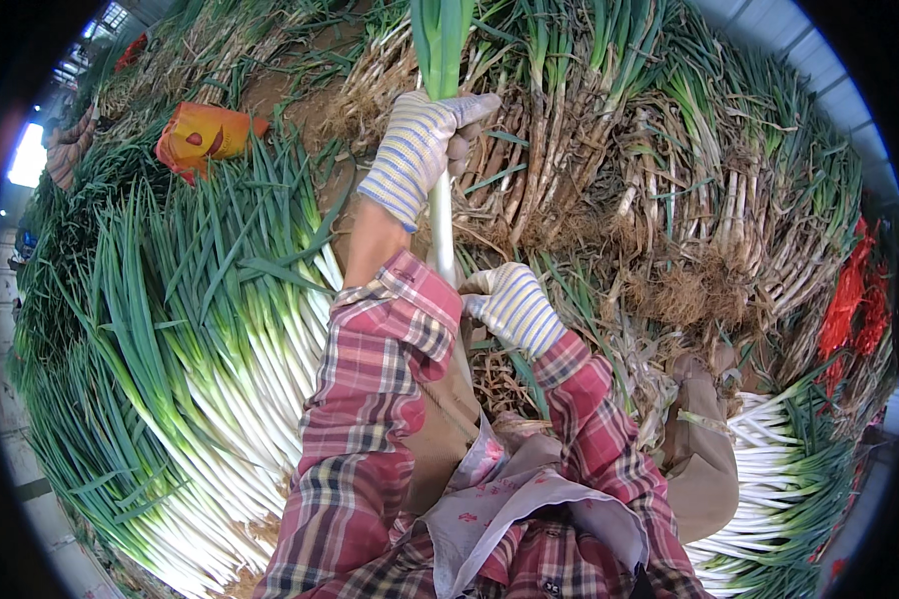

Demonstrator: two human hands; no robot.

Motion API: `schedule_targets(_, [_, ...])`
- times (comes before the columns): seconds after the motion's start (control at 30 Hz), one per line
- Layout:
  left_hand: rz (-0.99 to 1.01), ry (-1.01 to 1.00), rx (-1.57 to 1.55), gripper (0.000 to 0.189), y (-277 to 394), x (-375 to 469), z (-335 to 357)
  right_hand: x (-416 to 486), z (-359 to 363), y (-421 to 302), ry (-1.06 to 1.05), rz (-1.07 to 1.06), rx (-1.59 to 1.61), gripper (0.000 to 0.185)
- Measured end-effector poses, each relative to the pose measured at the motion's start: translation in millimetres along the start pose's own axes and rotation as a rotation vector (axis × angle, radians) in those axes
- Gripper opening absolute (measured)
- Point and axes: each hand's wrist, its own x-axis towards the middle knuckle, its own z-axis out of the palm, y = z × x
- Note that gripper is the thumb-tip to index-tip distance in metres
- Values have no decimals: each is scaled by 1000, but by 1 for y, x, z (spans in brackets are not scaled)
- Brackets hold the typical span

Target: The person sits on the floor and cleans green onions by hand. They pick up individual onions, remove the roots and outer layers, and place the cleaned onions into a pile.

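Observation:
My left hand (428,153), in a striped knit glove, is closed around a long green onion (442,224). Its green leaves rise past the top of the view, and its white shank runs down toward my lap. Close to the lower end of that shank is my right hand (515,308), gloved alike, with thumb and fingers drawn together. My left sleeve partly covers the spot, so whether the right fingertips grip the shank cannot be made out. Untrimmed green onions (554,165) with dry brown leaves and earthy roots lie in a heap beyond my hands.
Clean white-stemmed green onions (232,404) are piled at my left, and more (757,472) lie at the right beyond my bent leg (700,464). An orange bag (202,138) rests at the upper left. Red plastic strands (846,299) hang at the far right.

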Motion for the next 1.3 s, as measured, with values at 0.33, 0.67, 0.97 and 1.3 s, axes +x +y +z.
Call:
schedule_targets(0.33, [-54, 86, -86, 28, -10, 5, -36, 5, -14, -49, -59, -72, -423, 23])
schedule_targets(0.67, [9, -37, -439, 27, -24, 21, -63, 10, 34, 69, -9, 584, 85, 31])
schedule_targets(0.97, [65, 222, -551, 33, -22, 24, -55, -12, -28, 2, 216, -41, 643, 79])
schedule_targets(1.3, [15, 277, -509, 26, -23, 19, -38, 5, 0, -12, 495, -40, 334, 37])
